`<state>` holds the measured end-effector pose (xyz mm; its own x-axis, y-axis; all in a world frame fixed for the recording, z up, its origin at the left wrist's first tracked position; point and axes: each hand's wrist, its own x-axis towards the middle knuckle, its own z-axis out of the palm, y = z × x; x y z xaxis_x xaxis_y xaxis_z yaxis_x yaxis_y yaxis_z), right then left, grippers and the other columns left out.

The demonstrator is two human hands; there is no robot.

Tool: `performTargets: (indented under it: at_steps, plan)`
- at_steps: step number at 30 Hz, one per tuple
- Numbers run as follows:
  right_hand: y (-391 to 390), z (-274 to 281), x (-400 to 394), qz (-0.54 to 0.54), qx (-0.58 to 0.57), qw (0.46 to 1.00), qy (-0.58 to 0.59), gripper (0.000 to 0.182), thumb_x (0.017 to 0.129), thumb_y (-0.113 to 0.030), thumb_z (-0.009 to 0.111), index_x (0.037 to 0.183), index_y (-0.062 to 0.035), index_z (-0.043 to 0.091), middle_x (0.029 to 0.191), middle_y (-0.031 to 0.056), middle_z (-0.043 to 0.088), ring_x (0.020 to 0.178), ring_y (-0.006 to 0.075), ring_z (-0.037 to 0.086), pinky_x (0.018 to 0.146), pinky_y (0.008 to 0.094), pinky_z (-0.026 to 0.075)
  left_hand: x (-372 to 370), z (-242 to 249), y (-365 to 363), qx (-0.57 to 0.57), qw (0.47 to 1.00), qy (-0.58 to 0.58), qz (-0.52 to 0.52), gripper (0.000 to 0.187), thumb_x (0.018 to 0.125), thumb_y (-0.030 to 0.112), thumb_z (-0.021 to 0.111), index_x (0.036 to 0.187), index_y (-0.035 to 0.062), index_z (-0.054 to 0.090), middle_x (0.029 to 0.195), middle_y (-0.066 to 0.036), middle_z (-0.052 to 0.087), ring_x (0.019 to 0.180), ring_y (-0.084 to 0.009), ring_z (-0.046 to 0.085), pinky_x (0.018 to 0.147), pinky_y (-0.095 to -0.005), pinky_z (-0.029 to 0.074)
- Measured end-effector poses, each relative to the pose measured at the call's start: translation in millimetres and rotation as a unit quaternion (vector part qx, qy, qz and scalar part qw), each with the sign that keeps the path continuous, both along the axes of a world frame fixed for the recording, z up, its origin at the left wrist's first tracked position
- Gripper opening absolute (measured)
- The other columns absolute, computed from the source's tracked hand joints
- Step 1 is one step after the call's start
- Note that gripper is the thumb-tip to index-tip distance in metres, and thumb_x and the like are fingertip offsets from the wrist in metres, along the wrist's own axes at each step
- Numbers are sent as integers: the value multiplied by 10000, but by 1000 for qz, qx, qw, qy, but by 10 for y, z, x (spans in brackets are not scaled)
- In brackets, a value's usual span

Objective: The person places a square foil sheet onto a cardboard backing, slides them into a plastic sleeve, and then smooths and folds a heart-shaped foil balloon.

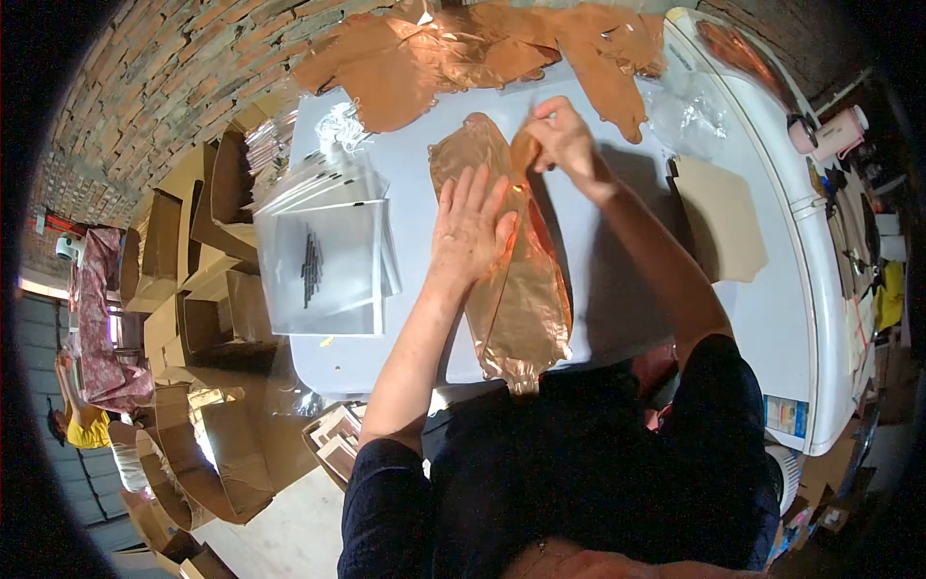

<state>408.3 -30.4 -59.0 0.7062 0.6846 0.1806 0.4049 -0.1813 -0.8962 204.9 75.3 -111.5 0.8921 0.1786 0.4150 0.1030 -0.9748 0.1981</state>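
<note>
A flat rose-gold foil balloon (521, 323) lies lengthwise on the pale table in front of me, its near end close to my body. My left hand (470, 227) is spread palm-down on its upper part, pressing on the foil. With bent fingers, my right hand (566, 145) grips a folded edge of the same foil at the upper right, slightly lifted. More flat copper-coloured foil balloons (386, 92) are heaped along the far edge. To the left lies a stack of clear plastic bags (333, 270) with dark print, beneath a bundle of white strings (340, 125).
A tan card sheet (719, 217) and crumpled clear plastic (690, 121) lie at the table's right. Beyond stands a white appliance (805, 232) with a pink cup (837, 135). Open cardboard boxes (246, 333) crowd the left. Another person in yellow (87, 431) is at far left.
</note>
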Motion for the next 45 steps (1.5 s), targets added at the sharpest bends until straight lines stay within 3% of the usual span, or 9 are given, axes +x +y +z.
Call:
performTargets:
  at_steps: [3, 4, 6, 10, 14, 17, 26, 35, 45]
  plan:
    - [225, 56, -422, 46, 63, 986, 150, 317, 1012, -127, 543, 1251, 2, 380, 916, 190, 679, 710, 210, 701, 588, 280, 551, -28, -20, 43, 125, 989, 70, 21, 540, 938, 307, 504, 1430, 85, 519, 1524, -177, 437, 1448, -345, 334, 1222, -487, 188]
    - [224, 265, -618, 43, 7, 981, 191, 301, 1015, -104, 538, 1261, 12, 408, 984, 199, 705, 811, 220, 722, 668, 300, 573, -17, -22, 41, 81, 996, 44, 3, 543, 916, 288, 508, 1414, 72, 532, 1505, -178, 456, 1439, -343, 343, 1223, -487, 184]
    - [154, 207, -618, 73, -9, 994, 83, 275, 1018, -96, 532, 1252, 9, 434, 1021, 181, 712, 852, 217, 721, 715, 312, 572, 8, -16, 34, -9, 999, -9, -32, 549, 872, 250, 518, 1381, 46, 556, 1465, -179, 496, 1419, -338, 361, 1225, -488, 175]
    - [-221, -220, -250, 50, -18, 989, -140, 282, 997, -70, 547, 1271, -10, 512, 1135, 146, 700, 1030, 239, 684, 843, 351, 544, -21, 116, 3, -24, 999, 25, -26, 581, 830, 218, 561, 1382, 35, 554, 1468, -189, 483, 1422, -341, 351, 1237, -500, 153]
    - [-734, -496, -174, 31, -115, 874, -470, 474, 918, -131, 634, 1368, -83, 496, 1401, 161, 567, 1307, 345, 522, 1044, 452, 457, -12, 36, 21, -4, 1000, 12, -18, 575, 830, 224, 550, 1374, 38, 562, 1434, -193, 521, 1402, -340, 380, 1234, -494, 164]
    - [-863, -531, -329, 64, -181, 879, -437, 580, 927, -199, 636, 1462, -88, 439, 1517, 120, 460, 1426, 338, 381, 1115, 514, 367, -21, 72, 13, -15, 1000, 7, -21, 566, 838, 220, 549, 1377, 47, 562, 1419, -185, 541, 1403, -332, 388, 1231, -488, 174]
    - [-705, -556, -502, 71, -160, 825, -537, 551, 992, -323, 561, 1465, -55, 472, 1528, 106, 470, 1434, 264, 406, 1192, 551, 65, -11, 154, -13, -30, 999, -18, -38, 541, 906, 256, 574, 1420, 87, 544, 1463, -133, 515, 1434, -301, 365, 1234, -475, 185]
    - [-647, -461, -584, 97, -155, 841, -509, 549, 1000, -295, 555, 1481, -52, 451, 1536, 105, 460, 1449, 264, 382, 1192, 561, 136, -27, 140, -23, -59, 997, -41, -42, 524, 905, 291, 617, 1396, 111, 573, 1458, -106, 520, 1427, -297, 374, 1239, -460, 187]
    - [-556, -633, -559, 89, -183, 841, -501, 579, 1014, -327, 503, 1521, -73, 390, 1582, 85, 393, 1482, 250, 315, 1209, 544, 104, -47, 82, -11, -36, 999, 19, -8, 571, 884, 292, 597, 1421, 107, 546, 1464, -127, 510, 1439, -331, 335, 1230, -488, 178]
